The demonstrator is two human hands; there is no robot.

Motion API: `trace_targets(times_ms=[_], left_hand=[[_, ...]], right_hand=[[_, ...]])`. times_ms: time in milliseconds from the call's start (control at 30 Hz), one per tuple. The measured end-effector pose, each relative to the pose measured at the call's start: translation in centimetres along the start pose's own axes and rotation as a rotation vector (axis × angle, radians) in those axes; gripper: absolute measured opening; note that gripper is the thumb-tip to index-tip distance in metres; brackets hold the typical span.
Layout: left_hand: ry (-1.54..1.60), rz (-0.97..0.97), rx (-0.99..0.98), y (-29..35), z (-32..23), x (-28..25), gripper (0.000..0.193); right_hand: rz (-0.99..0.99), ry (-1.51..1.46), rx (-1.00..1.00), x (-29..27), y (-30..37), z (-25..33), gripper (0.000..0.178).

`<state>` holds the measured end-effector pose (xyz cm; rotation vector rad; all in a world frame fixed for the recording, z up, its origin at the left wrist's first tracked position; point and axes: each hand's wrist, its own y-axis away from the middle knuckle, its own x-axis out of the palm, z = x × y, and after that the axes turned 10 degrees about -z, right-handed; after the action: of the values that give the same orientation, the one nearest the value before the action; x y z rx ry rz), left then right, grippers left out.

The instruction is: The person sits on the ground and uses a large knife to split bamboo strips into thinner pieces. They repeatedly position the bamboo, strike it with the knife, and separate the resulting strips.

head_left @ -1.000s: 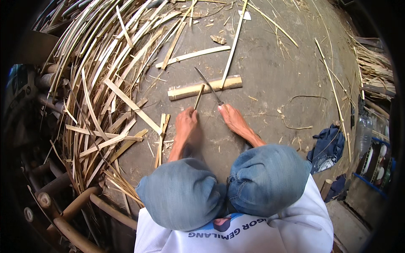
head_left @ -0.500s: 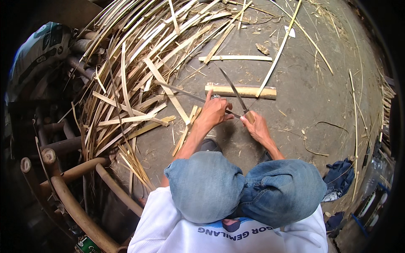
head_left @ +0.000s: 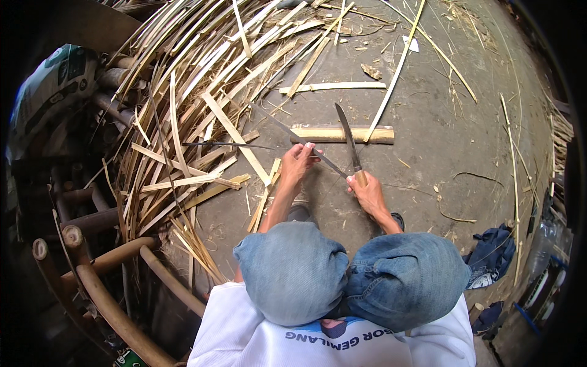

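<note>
My right hand (head_left: 370, 194) is wrapped round the wooden handle of a knife (head_left: 349, 139), whose long dark blade points away from me. Its thumb and finger also pinch the near end of a thin, narrow strip (head_left: 331, 164). That strip slants away to the left, passing through the fingers of my left hand (head_left: 298, 163), which are closed on it. Another dark thin strip (head_left: 227, 145) stretches leftward from near my left hand over the pile; whether the hand touches it, I cannot tell. Beyond both hands, a short split bamboo piece (head_left: 342, 134) lies crosswise on the floor.
A large heap of split bamboo strips (head_left: 202, 79) spreads over the floor at the left. A bamboo frame (head_left: 110, 300) stands at the near left. Long pale strips (head_left: 405, 58) lie ahead. Dark blue cloth (head_left: 492, 251) lies at the right. My bent knees (head_left: 293, 272) are close below the hands.
My left hand has drawn slightly nearer and its fingers have shifted on the strip. The knife blade has swung more upright. A dark strip now shows left of that hand.
</note>
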<state>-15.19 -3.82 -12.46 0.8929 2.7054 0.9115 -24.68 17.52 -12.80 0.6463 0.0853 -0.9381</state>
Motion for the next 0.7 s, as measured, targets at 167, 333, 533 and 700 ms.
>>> trace_targets(times_ms=[167, 333, 533, 700], left_hand=[[0.191, 0.052, 0.07, -0.1, -1.2, 0.4, 0.028], [-0.628, 0.013, 0.377, 1.1, -2.4, -2.8, 0.029], [-0.883, -0.118, 0.433, 6.3, 1.8, -5.0, 0.025], [-0.857, -0.188, 0.543, 7.6, 4.7, -6.4, 0.017]], right_hand=[[-0.076, 0.051, -0.158, 0.0, 0.4, -0.6, 0.035], [-0.17, 0.174, -0.097, -3.1, -1.2, 0.6, 0.04], [-0.151, 0.277, -0.187, -3.6, -1.4, 1.2, 0.039], [-0.097, 0.333, -0.305, -2.2, -0.7, 0.0, 0.034]])
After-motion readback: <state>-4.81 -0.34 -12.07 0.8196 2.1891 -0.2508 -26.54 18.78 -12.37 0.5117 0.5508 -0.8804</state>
